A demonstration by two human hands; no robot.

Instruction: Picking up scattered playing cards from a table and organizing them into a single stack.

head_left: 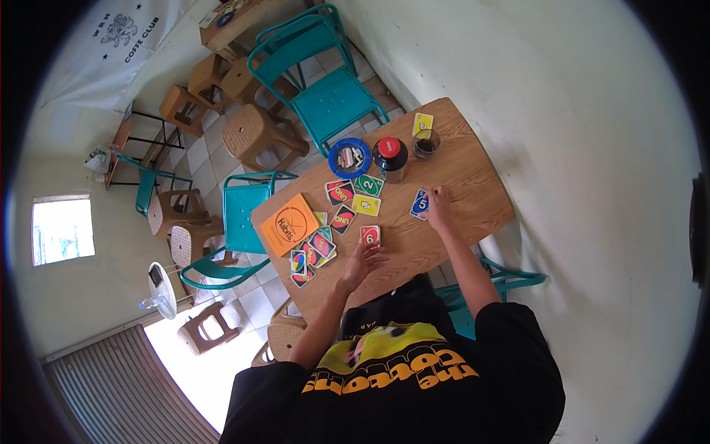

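Observation:
My left hand (360, 263) is low over the near side of the wooden table (473, 174), fingers apart. Its fingertips reach the lower edge of a red playing card (370, 235); whether they press on it is hard to see. Farther right, my right hand (439, 209) has its fingers closed at the right edge of a blue playing card (419, 204). Left of my hands lie loose cards, some face up, such as a green card (368, 185) and a yellow card (366, 205), others face down, like a black-and-red card (342, 220).
An orange book (289, 225) lies at the table's left end. A blue ashtray (350, 158), a dark jar with a red lid (390, 157) and a glass of dark drink (425, 145) stand along the far side, near another yellow card (422, 124). Teal chairs (336, 100) and brown stools surround the table.

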